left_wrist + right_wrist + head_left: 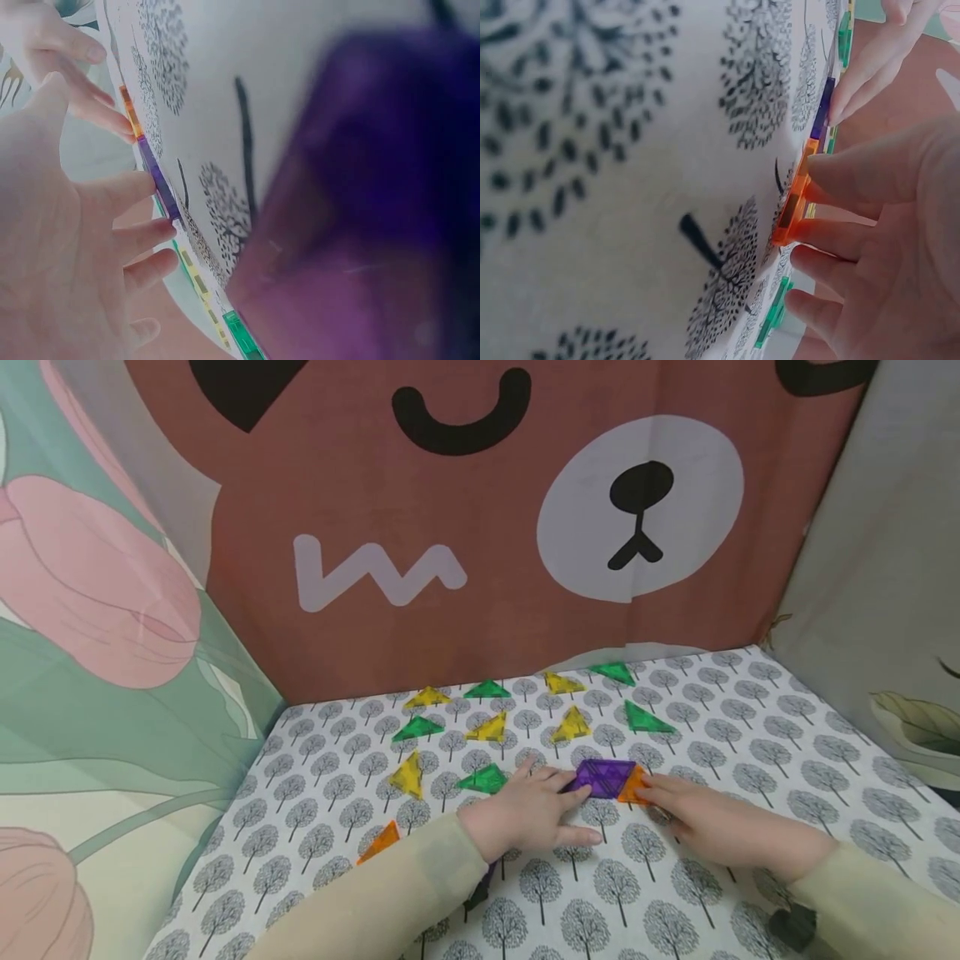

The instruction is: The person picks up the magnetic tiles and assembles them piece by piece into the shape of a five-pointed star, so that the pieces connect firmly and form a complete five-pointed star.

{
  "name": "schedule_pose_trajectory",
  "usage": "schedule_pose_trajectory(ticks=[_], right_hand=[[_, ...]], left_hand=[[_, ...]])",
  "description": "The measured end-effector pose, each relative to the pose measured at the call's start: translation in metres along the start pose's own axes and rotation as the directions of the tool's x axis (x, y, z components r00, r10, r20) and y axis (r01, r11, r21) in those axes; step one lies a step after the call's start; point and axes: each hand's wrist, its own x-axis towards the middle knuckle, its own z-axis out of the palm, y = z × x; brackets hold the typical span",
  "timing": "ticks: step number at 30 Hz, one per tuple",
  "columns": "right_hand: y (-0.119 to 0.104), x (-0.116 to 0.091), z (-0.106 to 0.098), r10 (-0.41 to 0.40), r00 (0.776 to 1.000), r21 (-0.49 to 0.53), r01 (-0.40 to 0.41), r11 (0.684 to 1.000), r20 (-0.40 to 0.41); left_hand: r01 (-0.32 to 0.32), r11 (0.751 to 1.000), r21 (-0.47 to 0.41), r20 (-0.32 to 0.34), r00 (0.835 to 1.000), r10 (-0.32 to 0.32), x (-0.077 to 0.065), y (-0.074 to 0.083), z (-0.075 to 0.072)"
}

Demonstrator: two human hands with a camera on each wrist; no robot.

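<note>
Purple translucent triangle tiles (600, 778) lie joined flat on the cloth, and an orange triangle tile (632, 787) meets their right end. My right hand (720, 822) holds the orange tile between thumb and fingers, as the right wrist view shows with the orange tile (795, 199) at the fingertips. My left hand (528, 810) has its fingers spread, the fingertips touching the left end of the purple tiles. In the left wrist view, the purple tiles' edge (159, 180) shows by those fingertips. A blurred purple tile (405, 165) fills that view's right side.
Several yellow tiles (572, 724) and green tiles (487, 689) lie spread behind the hands on the tree-print cloth (645, 852). Another orange tile (380, 842) lies beside the left forearm. A fabric wall with a bear's face (480, 527) stands at the back.
</note>
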Motion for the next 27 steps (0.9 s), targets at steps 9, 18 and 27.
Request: schedule_pose_trajectory(ticks=[9,18,27], right_hand=[[-0.005,0.008,0.002,-0.01,1.0,-0.01,0.01,1.0,0.006],[0.002,0.005,0.003,-0.008,1.0,-0.019,0.007,1.0,-0.01],[0.006,0.002,0.004,-0.016,1.0,-0.004,0.016,1.0,0.001]], left_hand=[[0.035,0.996,-0.084,0.014,0.999,-0.034,-0.014,-0.011,-0.004],[0.114,0.984,-0.134,-0.029,0.992,-0.119,-0.084,-0.027,-0.043],[0.244,0.968,-0.06,0.146,0.961,-0.234,-0.148,0.001,-0.016]])
